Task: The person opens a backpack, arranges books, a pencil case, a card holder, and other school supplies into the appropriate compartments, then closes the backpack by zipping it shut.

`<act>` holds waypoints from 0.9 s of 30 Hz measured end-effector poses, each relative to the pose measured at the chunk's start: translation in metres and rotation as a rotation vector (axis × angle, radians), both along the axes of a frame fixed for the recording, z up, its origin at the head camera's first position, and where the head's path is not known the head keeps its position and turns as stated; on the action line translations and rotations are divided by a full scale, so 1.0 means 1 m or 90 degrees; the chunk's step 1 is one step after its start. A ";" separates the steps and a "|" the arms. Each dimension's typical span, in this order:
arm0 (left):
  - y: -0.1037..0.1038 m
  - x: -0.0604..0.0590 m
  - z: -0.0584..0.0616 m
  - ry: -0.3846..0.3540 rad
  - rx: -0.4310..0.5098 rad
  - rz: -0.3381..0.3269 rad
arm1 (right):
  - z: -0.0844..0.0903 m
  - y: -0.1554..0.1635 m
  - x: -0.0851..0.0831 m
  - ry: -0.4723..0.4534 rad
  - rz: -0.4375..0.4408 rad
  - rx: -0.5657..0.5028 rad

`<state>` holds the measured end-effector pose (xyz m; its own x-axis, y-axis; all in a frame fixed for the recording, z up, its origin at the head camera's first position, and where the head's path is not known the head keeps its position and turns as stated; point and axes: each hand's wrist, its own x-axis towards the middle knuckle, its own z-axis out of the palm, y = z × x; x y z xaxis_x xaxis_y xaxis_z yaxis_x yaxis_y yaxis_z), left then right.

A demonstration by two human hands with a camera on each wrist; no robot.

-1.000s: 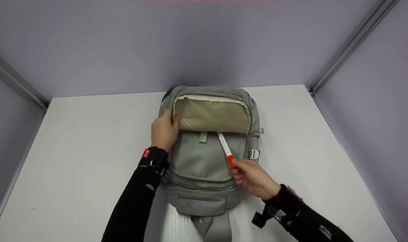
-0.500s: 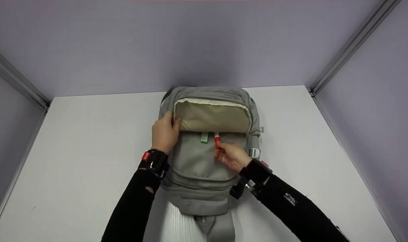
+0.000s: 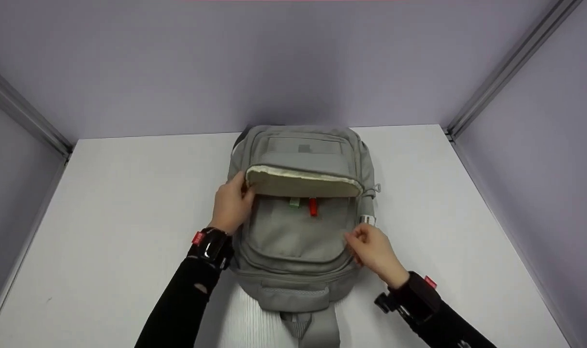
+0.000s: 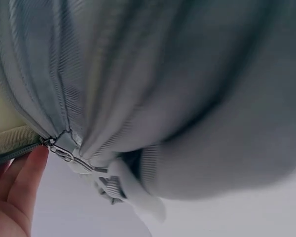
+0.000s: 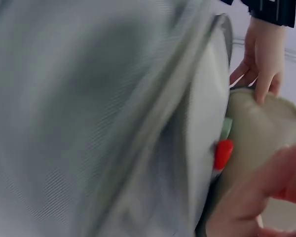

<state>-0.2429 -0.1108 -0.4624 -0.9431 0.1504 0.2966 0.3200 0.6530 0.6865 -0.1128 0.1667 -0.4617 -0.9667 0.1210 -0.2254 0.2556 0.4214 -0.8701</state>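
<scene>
- Grey fabric backpack (image 3: 298, 241) flat on the white bench (image 3: 129, 217), front pocket open under a cream-lined flap (image 3: 303, 182).
- Red pen cap (image 3: 313, 207) poking up inside that pocket, just beside a green tab (image 3: 294, 202), under the flap's edge.
- Left hand (image 3: 231, 205) gripping the flap's left corner, fingers (image 4: 19, 182) curled at the seam, close to a zipper pull (image 4: 64, 154).
- Right hand (image 3: 373, 251) at the pocket's right edge, near a strap buckle (image 3: 367, 220), fingers loosely bent; impossible to tell whether pinching anything.
- Probably best done so: hold the flap corner taut, check that the cap sits below the zip line, lay the flap down evenly, and avoid snagging the lining in the teeth.
- Hidden: the pen's barrel, sunk in the pocket; the pocket's depth and any other contents.
- Cut off: the backpack's lower straps, at the bottom of the head view.
- Hard to make out: both wrist views, blurred and crowded with fabric; any zipper pull on the right side.
</scene>
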 end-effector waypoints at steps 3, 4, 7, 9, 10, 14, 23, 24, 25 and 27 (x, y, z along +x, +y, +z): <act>-0.009 0.007 -0.005 0.000 0.003 -0.037 | -0.010 0.014 0.019 -0.010 0.015 0.046; -0.012 0.010 -0.007 0.003 0.002 -0.052 | -0.013 0.016 0.024 -0.018 0.014 0.051; -0.020 0.017 -0.015 0.020 -0.019 -0.096 | -0.022 0.019 0.037 -0.048 0.018 0.060; -0.024 0.023 -0.021 0.042 -0.046 -0.118 | -0.027 0.017 0.044 -0.099 0.032 0.042; -0.026 0.025 -0.025 0.062 -0.064 -0.123 | -0.030 0.015 0.047 -0.126 0.046 0.023; -0.032 0.029 -0.039 0.164 -0.133 -0.134 | -0.042 0.008 0.054 -0.223 0.070 -0.103; -0.036 0.032 -0.048 0.213 -0.144 -0.140 | -0.057 -0.003 0.034 -0.215 -0.051 -0.297; -0.037 0.034 -0.048 0.211 -0.144 -0.142 | -0.058 -0.002 0.032 -0.208 -0.061 -0.303; -0.037 0.036 -0.047 0.212 -0.146 -0.145 | -0.059 -0.002 0.030 -0.198 -0.071 -0.307; -0.038 0.041 -0.047 0.221 -0.152 -0.150 | -0.061 0.001 0.025 -0.183 -0.088 -0.307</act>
<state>-0.2023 -0.1491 -0.5093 -0.7266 0.4498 0.5194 0.6617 0.6616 0.3527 -0.0874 0.1676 -0.5226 -0.8411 0.0604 -0.5375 0.5346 -0.0590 -0.8431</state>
